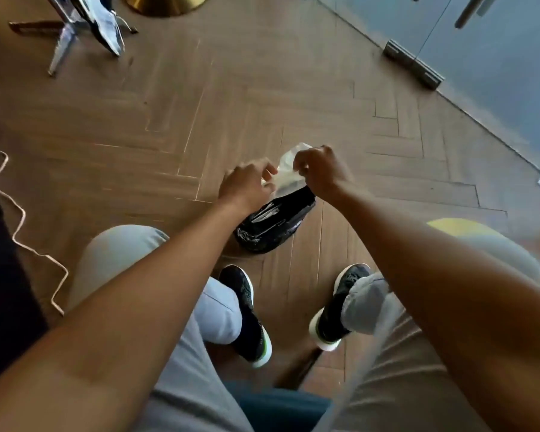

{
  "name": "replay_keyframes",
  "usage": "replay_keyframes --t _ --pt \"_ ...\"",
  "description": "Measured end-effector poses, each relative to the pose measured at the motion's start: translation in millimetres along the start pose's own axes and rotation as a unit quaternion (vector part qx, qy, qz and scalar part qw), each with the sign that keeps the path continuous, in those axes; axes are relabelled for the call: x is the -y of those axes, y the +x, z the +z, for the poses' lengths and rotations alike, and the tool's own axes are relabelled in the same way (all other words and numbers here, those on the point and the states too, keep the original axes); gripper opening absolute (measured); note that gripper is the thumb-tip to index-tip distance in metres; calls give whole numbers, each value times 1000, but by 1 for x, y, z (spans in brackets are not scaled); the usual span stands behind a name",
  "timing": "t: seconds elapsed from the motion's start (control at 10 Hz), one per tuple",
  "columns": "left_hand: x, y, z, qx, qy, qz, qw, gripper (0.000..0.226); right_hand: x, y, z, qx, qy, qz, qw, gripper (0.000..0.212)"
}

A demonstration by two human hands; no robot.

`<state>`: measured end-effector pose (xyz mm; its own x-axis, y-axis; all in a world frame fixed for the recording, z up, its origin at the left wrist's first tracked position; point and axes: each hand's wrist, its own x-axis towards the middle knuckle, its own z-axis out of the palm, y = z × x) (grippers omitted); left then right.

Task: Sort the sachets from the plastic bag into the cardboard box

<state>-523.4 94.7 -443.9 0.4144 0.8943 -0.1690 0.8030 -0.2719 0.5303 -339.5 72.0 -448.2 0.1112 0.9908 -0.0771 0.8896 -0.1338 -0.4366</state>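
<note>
A clear plastic bag (286, 169) hangs between my hands above the wooden floor, its lower part filled with dark, shiny contents (270, 224) that rest near the floor. My left hand (247, 185) pinches the bag's top edge on the left. My right hand (317, 173) pinches the same top edge on the right. Both hands are close together over the bag's mouth. Single sachets cannot be made out inside. No cardboard box is in view.
My knees and two dark shoes (247, 310) (340, 307) frame the bag from below. A chrome chair base (72, 39) and a brass stand (166, 4) are at the far left. A white cable (19, 219) snakes along the left. A glass door (480, 57) runs along the right.
</note>
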Motion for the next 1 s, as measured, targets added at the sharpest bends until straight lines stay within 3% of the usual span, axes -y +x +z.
replay_keyframes --t 0.1,0.2,0.3,0.5,0.7,0.9,1.0 --pt "34 18 45 75 29 -30 996 31 -16 5 45 56 1 7 998 30" --pt "63 31 78 118 50 -43 991 31 -31 9 88 90 -25 -44 995 26" --pt "84 43 100 118 75 -35 990 31 -47 25 125 118 -39 -82 989 22" --pt "97 72 124 235 155 -57 958 60 -47 61 158 258 -81 -22 962 27" --pt "110 83 150 363 173 -53 914 52 -54 70 192 400 -124 -9 908 32" --pt "104 80 130 341 126 -47 930 28 -52 65 180 408 -138 -41 901 29" --pt "89 78 105 281 81 -42 955 33 -42 65 134 370 -125 -68 918 30"
